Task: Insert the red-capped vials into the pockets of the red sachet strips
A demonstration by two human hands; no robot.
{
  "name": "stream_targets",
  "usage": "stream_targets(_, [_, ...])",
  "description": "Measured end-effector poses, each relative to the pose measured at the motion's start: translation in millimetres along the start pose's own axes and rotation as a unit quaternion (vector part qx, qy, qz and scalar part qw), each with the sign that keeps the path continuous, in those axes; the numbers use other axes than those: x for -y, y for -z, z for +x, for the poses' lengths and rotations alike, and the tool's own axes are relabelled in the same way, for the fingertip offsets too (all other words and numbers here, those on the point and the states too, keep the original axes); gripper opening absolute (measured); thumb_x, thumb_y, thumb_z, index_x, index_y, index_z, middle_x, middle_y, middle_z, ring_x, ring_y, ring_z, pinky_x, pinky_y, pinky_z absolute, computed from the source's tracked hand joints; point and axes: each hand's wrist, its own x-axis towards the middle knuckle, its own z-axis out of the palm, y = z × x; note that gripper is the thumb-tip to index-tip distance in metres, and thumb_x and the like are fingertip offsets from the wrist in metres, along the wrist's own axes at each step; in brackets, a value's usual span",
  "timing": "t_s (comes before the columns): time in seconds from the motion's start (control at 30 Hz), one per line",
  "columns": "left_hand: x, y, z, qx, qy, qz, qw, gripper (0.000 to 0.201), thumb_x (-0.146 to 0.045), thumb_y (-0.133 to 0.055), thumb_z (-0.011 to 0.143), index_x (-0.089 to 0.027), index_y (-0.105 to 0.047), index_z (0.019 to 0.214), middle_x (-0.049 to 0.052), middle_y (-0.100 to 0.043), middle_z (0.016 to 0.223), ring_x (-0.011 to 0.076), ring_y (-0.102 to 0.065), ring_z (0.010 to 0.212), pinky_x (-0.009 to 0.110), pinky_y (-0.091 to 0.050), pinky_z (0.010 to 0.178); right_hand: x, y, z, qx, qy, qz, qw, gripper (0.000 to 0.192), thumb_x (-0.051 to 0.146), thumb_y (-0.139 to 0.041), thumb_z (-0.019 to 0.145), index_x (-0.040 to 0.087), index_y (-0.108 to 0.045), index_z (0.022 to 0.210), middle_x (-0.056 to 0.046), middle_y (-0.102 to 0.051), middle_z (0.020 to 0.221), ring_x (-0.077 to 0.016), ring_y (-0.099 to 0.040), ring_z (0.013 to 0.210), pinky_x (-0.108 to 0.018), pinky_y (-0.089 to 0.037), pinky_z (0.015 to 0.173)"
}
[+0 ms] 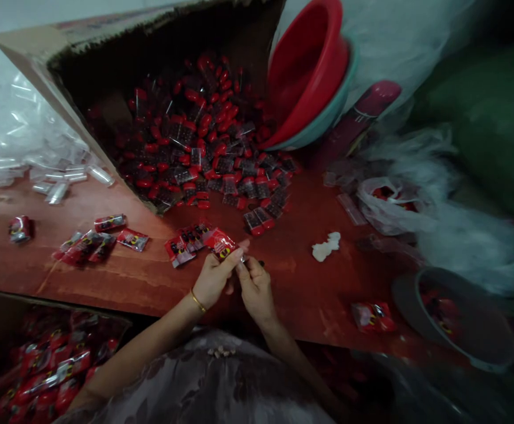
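In my left hand (213, 281), closed with a gold bracelet at the wrist, is a small red printed packet (220, 242). My right hand (256, 290) meets it at the packet's near right end, thumb and fingers pinched together. A small shiny bit shows between the fingertips, and a dark bit sticks out beyond them; what the right fingers grip is mostly hidden. Just beyond my left hand lie several similar red packets (180, 249) in an overlapping row. Past them, red-capped clear containers (263, 219) spill from a cardboard box.
The tipped cardboard box (31, 53) opens toward me. Beside it lean a red basin (301, 76) and a purple bottle (363, 112). Clear tubes (58, 182) and packets (84, 246) lie left; a grey basin (416, 312) is right. A box of filled packets (58, 371) stands lower left.
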Motion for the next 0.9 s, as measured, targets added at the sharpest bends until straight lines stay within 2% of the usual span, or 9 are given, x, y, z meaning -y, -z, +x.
stream_targets(0.1, [6, 5.5, -1, 0.015, 0.02, -0.039, 0.999, 0.047, -0.047, -0.062, 0.071, -0.012, -0.066, 0.102, -0.008, -0.038, 0.046, 0.0039, -0.034, 0.035, 0.016, -0.031, 0.031, -5, -2, 2, 0.022, -0.019, 0.011, 1.0, 0.022, 0.038, -0.048, 0.085, 0.019, -0.053, 0.077, 0.004, -0.059, 0.058, -0.0075, -0.051, 0.04, -0.019, -0.041, 0.04])
stream_targets(0.2, [8, 12.4, -4, 0.016, 0.047, -0.11, 0.993, 0.04, -0.045, -0.067, 0.068, -0.012, -0.069, 0.09, -0.003, -0.051, 0.055, 0.0047, -0.04, 0.044, 0.018, -0.037, 0.039, -15, -3, 7, 0.038, -0.013, 0.009, 0.999, 0.025, 0.039, -0.058, 0.078, 0.019, -0.052, 0.065, 0.006, -0.055, 0.049, -0.0074, -0.048, 0.036, -0.019, -0.04, 0.038])
stream_targets(0.33, [7, 22.6, -16, 0.012, 0.071, -0.197, 0.978, 0.03, -0.041, -0.071, 0.065, -0.015, -0.068, 0.081, 0.002, -0.065, 0.076, 0.0103, -0.057, 0.065, 0.023, -0.048, 0.064, -24, -11, 14, 0.022, 0.061, -0.064, 0.996, 0.032, 0.038, -0.065, 0.073, 0.019, -0.049, 0.053, 0.006, -0.052, 0.046, -0.0074, -0.049, 0.04, -0.019, -0.04, 0.043])
stream_targets(0.47, [-4, 48.0, -32, 0.008, 0.078, -0.176, 0.981, 0.027, -0.036, -0.067, 0.072, -0.016, -0.065, 0.09, 0.005, -0.069, 0.088, 0.0175, -0.064, 0.082, 0.031, -0.05, 0.078, -21, -20, 21, 0.003, 0.147, -0.203, 0.968, 0.028, 0.041, -0.071, 0.066, 0.019, -0.055, 0.061, 0.005, -0.055, 0.052, -0.0077, -0.049, 0.047, -0.019, -0.039, 0.048])
stream_targets(0.57, [-26, 85.1, -34, -0.094, 0.08, -0.202, 0.972, 0.017, -0.031, -0.054, 0.083, -0.017, -0.064, 0.084, 0.004, -0.071, 0.089, 0.0172, -0.066, 0.082, 0.03, -0.051, 0.076, -18, -20, 26, 0.024, 0.167, -0.25, 0.954, 0.024, 0.041, -0.061, 0.076, 0.019, -0.057, 0.068, 0.003, -0.058, 0.057, -0.0084, -0.052, 0.052, -0.019, -0.04, 0.054])
stream_targets(0.63, [-43, 115.1, -31, -0.219, 0.046, -0.256, 0.94, 0.027, -0.027, -0.04, 0.09, -0.018, -0.062, 0.077, 0.001, -0.072, 0.079, 0.0133, -0.067, 0.073, 0.026, -0.053, 0.071, -20, -15, 27, 0.021, 0.14, -0.252, 0.957, 0.024, 0.039, -0.052, 0.084, 0.019, -0.058, 0.071, 0.002, -0.059, 0.06, -0.0084, -0.053, 0.053, -0.019, -0.04, 0.054])
stream_targets(0.7, [-59, 142.8, -27, -0.303, 0.0, -0.295, 0.906, 0.038, -0.03, -0.03, 0.093, -0.018, -0.061, 0.074, 0.002, -0.072, 0.075, 0.0116, -0.067, 0.071, 0.024, -0.053, 0.068, -25, -7, 26, 0.008, 0.105, -0.255, 0.961, 0.027, 0.037, -0.045, 0.087, 0.018, -0.058, 0.072, 0.001, -0.059, 0.06, -0.0086, -0.053, 0.051, -0.019, -0.04, 0.053])
stream_targets(0.8, [-74, 166.3, -24, -0.311, -0.05, -0.322, 0.893, 0.045, -0.043, -0.028, 0.091, -0.016, -0.061, 0.08, 0.009, -0.072, 0.084, 0.0153, -0.068, 0.08, 0.026, -0.054, 0.068, -36, 5, 23, 0.002, 0.079, -0.28, 0.957, 0.028, 0.036, -0.044, 0.088, 0.018, -0.058, 0.072, 0.001, -0.06, 0.06, -0.0094, -0.053, 0.05, -0.019, -0.039, 0.05])
stream_targets(0.9, [-72, 159.3, -21, -0.265, -0.025, -0.29, 0.919, 0.034, -0.036, -0.037, 0.088, -0.013, -0.062, 0.085, 0.01, -0.071, 0.082, 0.015, -0.068, 0.078, 0.025, -0.054, 0.067, -43, 14, 19, -0.001, 0.076, -0.317, 0.945, 0.027, 0.036, -0.044, 0.088, 0.019, -0.06, 0.076, 0.0, -0.062, 0.062, -0.0104, -0.055, 0.051, -0.02, -0.039, 0.05])
